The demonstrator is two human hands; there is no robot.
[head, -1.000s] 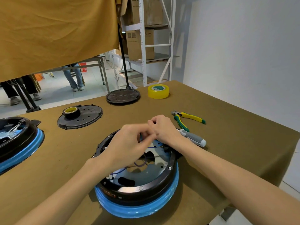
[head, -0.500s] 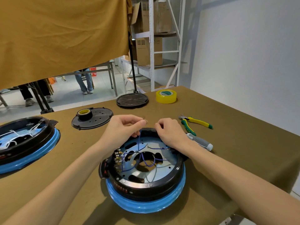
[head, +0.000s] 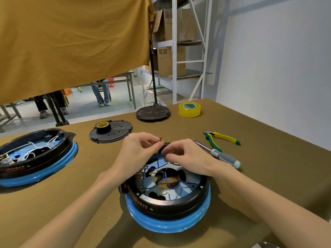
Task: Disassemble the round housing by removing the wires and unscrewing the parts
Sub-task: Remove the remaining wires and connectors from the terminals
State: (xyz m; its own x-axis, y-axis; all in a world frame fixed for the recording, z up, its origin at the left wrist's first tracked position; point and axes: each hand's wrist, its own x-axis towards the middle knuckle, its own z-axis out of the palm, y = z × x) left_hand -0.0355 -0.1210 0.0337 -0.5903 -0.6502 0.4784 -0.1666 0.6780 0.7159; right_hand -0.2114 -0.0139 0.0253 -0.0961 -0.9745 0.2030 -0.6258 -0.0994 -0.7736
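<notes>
Both hands hover over the round housing's (head: 168,199) far rim at frame centre: left hand (head: 138,151) pinches a small terminal (head: 161,139), right hand (head: 186,155) pinches a blue wire (head: 157,162).

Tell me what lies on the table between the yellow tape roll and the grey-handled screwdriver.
In the head view, the yellow-green pliers lie between the yellow tape roll and the screwdriver; otherwise only bare brown table.

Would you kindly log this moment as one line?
left hand: pinches small terminal | right hand: pinches blue wire | round housing: open
</notes>
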